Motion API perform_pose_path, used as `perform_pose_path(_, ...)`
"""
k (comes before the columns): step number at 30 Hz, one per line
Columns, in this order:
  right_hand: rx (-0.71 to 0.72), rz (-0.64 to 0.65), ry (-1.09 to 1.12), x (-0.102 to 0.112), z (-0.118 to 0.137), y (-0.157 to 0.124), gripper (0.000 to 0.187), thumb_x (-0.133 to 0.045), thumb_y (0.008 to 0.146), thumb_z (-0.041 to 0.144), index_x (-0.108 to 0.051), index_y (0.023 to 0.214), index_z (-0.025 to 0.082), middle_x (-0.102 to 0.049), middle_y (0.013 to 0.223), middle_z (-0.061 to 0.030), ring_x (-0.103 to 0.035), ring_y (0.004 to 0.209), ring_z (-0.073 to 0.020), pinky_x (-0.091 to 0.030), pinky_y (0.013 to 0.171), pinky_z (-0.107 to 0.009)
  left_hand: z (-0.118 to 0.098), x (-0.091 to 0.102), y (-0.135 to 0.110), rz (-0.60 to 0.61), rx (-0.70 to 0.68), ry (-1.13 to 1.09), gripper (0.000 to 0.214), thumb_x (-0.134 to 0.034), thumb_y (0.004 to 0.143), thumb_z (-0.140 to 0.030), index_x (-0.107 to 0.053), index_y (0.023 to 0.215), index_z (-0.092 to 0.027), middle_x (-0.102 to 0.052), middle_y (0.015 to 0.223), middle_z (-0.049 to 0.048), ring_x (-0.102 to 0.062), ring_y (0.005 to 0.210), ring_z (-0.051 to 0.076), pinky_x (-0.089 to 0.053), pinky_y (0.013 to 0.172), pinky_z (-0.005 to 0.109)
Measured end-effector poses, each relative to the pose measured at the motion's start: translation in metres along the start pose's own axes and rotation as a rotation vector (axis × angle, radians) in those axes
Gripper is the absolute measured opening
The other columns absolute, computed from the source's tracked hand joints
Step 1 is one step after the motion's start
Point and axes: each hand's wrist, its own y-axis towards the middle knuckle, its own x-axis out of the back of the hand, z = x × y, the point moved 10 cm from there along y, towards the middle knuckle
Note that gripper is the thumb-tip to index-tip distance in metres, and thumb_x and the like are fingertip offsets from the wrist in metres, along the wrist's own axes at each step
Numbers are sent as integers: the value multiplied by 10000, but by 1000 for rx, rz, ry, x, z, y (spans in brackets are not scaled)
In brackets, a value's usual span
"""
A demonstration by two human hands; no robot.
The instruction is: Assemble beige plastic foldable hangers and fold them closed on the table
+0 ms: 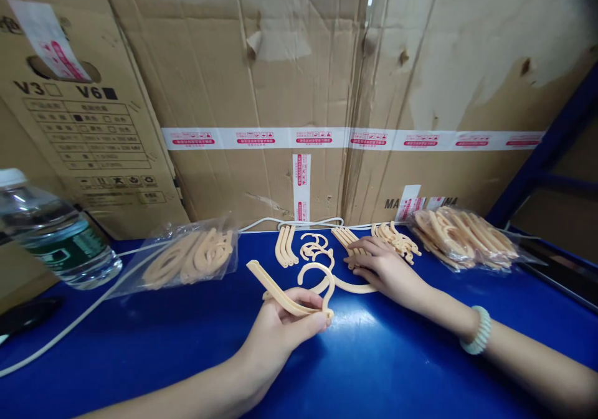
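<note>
My left hand (pixel 280 329) is closed on a beige plastic hanger piece, a curved arm (pixel 273 291) with an open hook (pixel 333 288) rising from its right end; thumb and fingers pinch near where they meet. My right hand (pixel 387 269) rests over a row of slim hanger arms (pixel 343 237), its fingers apart and touching them; whether it grips one is partly hidden. Beyond the held piece, another hanger (pixel 355 287) lies on the table. Loose hooks (pixel 314 243) sit between the row and a second stack of curved arms (pixel 286 248). More hooks (pixel 395 237) lie behind my right hand.
Clear bags of hanger parts stand at left (pixel 191 260) and right (pixel 462 238) on the blue table (pixel 397 363). A water bottle (pixel 60 238), a dark mouse (pixel 30 316) and a white cable (pixel 70 329) are at far left. Cardboard (pixel 261 89) walls the back.
</note>
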Motion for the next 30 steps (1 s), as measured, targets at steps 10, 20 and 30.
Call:
perform_pose_path(10, -193, -252, 335, 22, -5, -9, 172, -492, 974, 258, -656, 987, 205, -673, 948, -85, -635, 823, -213, -539, 714, -343, 0, -1, 0, 12, 33, -22, 320, -890, 601, -282, -678, 803, -152, -726, 733, 15, -645, 719, 121, -483, 726, 237)
perform_pose_path(20, -634, -416, 1083, 4, 11, -49, 290, -741, 809, 479, -780, 952, 230, -750, 909, -89, -677, 817, -228, -549, 795, -358, -3, -2, 0, 10, 17, -16, 294, -884, 605, -276, -683, 789, -164, -730, 725, 2, -642, 714, 112, -458, 717, 227)
perform_pose_path(30, -844, -314, 1501, -43, 27, -59, 524, -895, 647, 279, -683, 1125, 307, -643, 973, 10, -625, 738, -106, -519, 723, -228, -2, 2, 2, 32, -22, 30, 207, -850, 638, -232, -689, 753, -171, -675, 765, -13, -622, 737, 112, -456, 711, 217)
